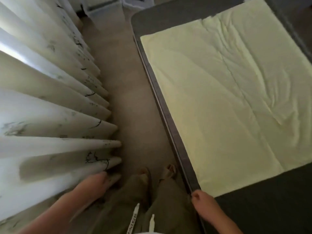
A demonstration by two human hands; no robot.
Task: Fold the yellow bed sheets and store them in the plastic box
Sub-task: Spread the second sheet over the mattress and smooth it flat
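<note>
Yellow bed sheet (228, 102): 1, spread flat. Grey bed (263, 215): 1. Plastic boxes (99, 5): 2, partly visible. Hands: 2, left hand (99, 179) and right hand (200, 198). Sandalled feet (169, 171): 2.

The sheet (219, 102) is soft matt yellow cloth, lightly creased and wrinkled. The mattress (263, 211) under it wears a dark grey, matt, woven-looking fabric. The curtain (50, 102) is thin, pale, pleated cloth with dark printed marks. The floor (121, 92) looks matt beige, smooth. The trousers (168, 203) are matt olive cloth.

Pale pleated curtains (50, 102) with dark markings hang left, daylight glowing through; beige floor (128, 102) runs between them and a dark grey bed (263, 215) right.
</note>
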